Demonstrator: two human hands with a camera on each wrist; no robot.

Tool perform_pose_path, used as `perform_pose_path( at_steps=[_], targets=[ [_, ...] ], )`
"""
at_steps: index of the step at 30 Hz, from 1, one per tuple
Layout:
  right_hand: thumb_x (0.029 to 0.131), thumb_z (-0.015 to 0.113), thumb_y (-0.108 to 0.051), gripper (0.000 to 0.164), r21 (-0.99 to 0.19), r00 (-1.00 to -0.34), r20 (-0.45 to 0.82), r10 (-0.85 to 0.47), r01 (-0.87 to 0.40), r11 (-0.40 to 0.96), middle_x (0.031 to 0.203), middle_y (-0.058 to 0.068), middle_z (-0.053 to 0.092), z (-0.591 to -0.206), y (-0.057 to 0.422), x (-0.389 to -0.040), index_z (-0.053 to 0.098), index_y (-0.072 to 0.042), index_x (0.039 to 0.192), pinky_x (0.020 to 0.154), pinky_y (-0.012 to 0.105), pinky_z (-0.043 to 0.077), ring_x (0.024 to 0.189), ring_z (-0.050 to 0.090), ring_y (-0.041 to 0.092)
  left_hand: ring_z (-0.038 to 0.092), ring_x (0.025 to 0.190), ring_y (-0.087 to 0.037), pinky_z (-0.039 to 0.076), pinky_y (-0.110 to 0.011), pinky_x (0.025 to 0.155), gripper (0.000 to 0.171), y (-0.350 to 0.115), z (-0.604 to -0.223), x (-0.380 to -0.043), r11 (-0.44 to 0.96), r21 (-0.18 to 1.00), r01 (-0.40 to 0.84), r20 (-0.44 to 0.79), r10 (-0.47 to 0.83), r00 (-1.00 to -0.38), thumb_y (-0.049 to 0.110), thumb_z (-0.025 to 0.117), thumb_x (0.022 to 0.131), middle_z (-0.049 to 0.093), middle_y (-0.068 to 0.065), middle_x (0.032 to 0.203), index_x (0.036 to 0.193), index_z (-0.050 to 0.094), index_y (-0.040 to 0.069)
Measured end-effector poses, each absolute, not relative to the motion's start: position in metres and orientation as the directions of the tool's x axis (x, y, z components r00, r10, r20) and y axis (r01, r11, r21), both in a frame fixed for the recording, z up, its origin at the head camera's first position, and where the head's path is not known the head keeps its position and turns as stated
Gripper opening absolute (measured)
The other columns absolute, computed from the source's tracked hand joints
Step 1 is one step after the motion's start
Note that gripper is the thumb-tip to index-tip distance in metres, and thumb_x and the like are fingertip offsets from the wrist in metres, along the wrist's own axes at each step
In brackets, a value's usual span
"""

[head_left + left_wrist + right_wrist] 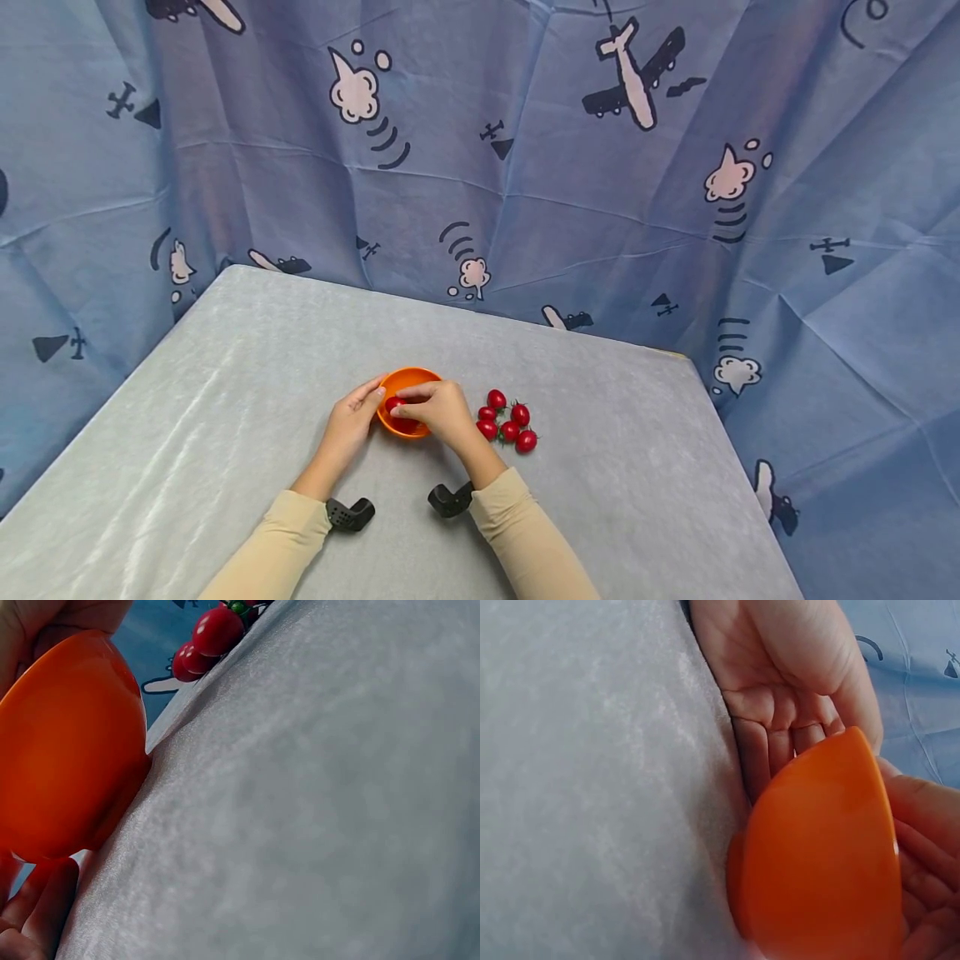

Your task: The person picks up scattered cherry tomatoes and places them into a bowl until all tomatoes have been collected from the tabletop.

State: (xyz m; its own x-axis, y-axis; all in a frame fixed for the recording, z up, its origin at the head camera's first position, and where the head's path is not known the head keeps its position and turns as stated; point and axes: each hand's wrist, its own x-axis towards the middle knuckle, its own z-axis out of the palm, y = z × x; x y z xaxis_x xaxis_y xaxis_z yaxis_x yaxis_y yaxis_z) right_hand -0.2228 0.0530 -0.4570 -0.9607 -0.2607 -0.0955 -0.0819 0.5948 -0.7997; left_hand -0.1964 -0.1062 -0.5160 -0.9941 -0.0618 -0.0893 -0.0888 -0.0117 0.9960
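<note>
An orange bowl stands on the table, and its curved outer side fills much of both wrist views. My left hand holds it from the left, thumb at the rim and fingers along the outside wall. Over the bowl's opening, my right hand pinches a red cherry tomato between thumb and fingers. The bowl's wall hides that tomato in the right wrist view, where the left hand shows behind the bowl. Right of the bowl lies a loose group of cherry tomatoes, some with green stems.
A pale grey cloth covers the table. Behind it hangs a blue curtain printed with airplanes and clouds. Each wrist carries a black camera mount, close above the cloth.
</note>
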Motion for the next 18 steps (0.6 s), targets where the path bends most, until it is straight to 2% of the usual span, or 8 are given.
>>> perform_pose_path(
  at_steps=[11, 13, 18],
  targets=[
    [0.079, 0.085, -0.024, 0.029, -0.787, -0.957, -0.058, -0.284, -0.132, 0.603, 0.104, 0.007, 0.078, -0.4586, 0.0525, -0.2221, 0.080, -0.010, 0.104, 0.098, 0.042, 0.054, 0.110, 0.062, 0.027, 0.050, 0.135, -0.019, 0.042, -0.004, 0.094, 0.043, -0.1053, -0.5162, -0.1959, -0.026, 0.996, -0.083, -0.085, -0.064, -0.994, 0.028, 0.054, 0.103, 0.056, -0.009, 0.146, 0.142, 0.055, 0.009],
    [0.079, 0.085, -0.024, 0.029, -0.788, -0.957, -0.054, -0.287, -0.136, 0.600, 0.105, 0.008, 0.078, -0.4590, 0.0527, -0.2221, 0.080, -0.010, 0.104, 0.099, 0.043, 0.054, 0.110, 0.062, 0.027, 0.049, 0.136, -0.019, 0.043, -0.009, 0.099, 0.044, -0.1055, -0.5159, -0.1960, -0.020, 0.996, -0.082, -0.083, -0.062, -0.995, 0.029, 0.054, 0.103, 0.055, -0.009, 0.146, 0.142, 0.055, 0.010],
    [0.080, 0.084, -0.024, 0.031, -0.784, -0.954, -0.044, -0.296, -0.151, 0.602, 0.107, 0.008, 0.077, -0.4605, 0.0544, -0.2221, 0.079, -0.009, 0.107, 0.101, 0.043, 0.053, 0.112, 0.063, 0.028, 0.047, 0.139, -0.020, 0.040, -0.031, 0.114, 0.044, -0.1064, -0.5161, -0.1965, -0.006, 0.996, -0.090, -0.090, -0.062, -0.994, 0.030, 0.053, 0.104, 0.054, -0.009, 0.148, 0.143, 0.054, 0.010]
  ],
)
